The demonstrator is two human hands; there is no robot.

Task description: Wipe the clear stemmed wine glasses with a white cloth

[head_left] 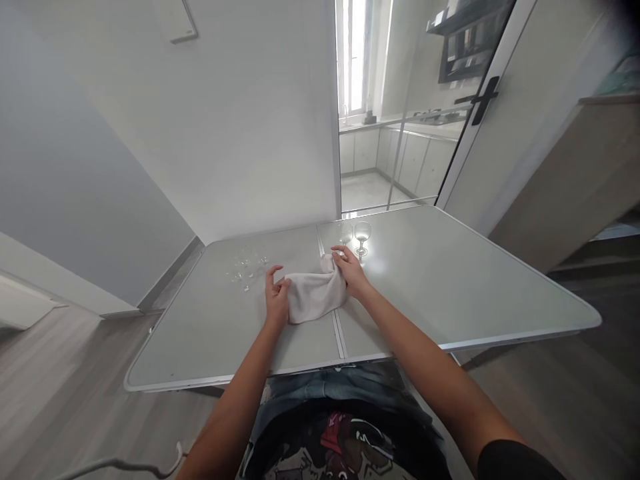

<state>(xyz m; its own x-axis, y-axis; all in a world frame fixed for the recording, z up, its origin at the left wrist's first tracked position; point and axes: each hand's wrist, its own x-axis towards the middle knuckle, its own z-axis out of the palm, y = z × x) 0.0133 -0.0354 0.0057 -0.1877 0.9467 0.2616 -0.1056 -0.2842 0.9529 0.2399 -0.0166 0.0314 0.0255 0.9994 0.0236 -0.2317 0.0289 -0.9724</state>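
A white cloth [314, 295] lies bunched on the pale folding table [440, 280], across its middle seam. My left hand [276, 293] pinches the cloth's left edge between thumb and fingers. My right hand [350, 270] grips the cloth's far right corner, fingers curled over it. Just beyond my right hand stand two clear stemmed glasses [361, 236], upright and apart from the cloth. Several more clear glasses [245, 267] sit in a cluster to the far left of my left hand.
A white wall rises behind the table. An open glass door [480, 100] with a black handle leads to a kitchen at the back right. A wooden cabinet [575, 180] stands to the right. A white cable [115, 463] lies on the floor, lower left.
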